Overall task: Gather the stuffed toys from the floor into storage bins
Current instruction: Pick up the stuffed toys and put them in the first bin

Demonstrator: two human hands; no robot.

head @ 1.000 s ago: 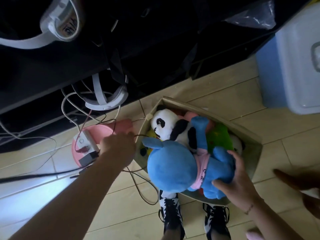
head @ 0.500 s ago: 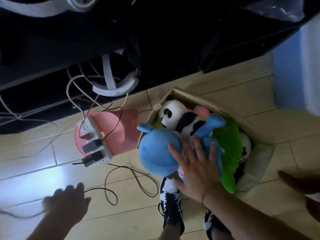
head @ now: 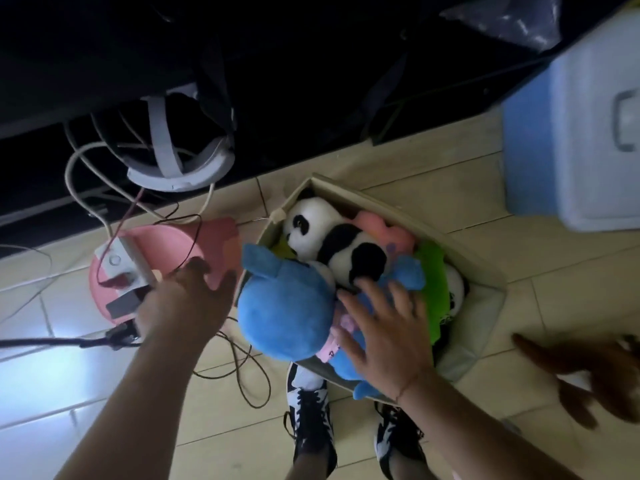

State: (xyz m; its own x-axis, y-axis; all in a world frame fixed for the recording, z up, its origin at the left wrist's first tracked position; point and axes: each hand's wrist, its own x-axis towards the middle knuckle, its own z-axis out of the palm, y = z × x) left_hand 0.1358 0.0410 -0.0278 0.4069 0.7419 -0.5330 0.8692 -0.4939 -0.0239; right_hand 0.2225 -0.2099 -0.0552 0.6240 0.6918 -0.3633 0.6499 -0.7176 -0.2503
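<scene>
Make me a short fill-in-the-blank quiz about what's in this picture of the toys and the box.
1. The right hand presses flat on the ____ stuffed toy.
2. The black-and-white toy in the bin is a ____.
3. The power strip lies on a ____ stool.
4. The person's shoes stand on the ____.

Missing words: blue; panda; pink; floor

I see a pale beige tiled floor (head: 398, 174). On it stand a beige fabric storage bin (head: 485, 306) filled with stuffed toys, a pink plastic basin (head: 166, 244) just left of it, a blue and white plastic box (head: 571, 140) at upper right, thin dark cables (head: 242, 379), and black-and-white sneakers (head: 311, 427).
</scene>
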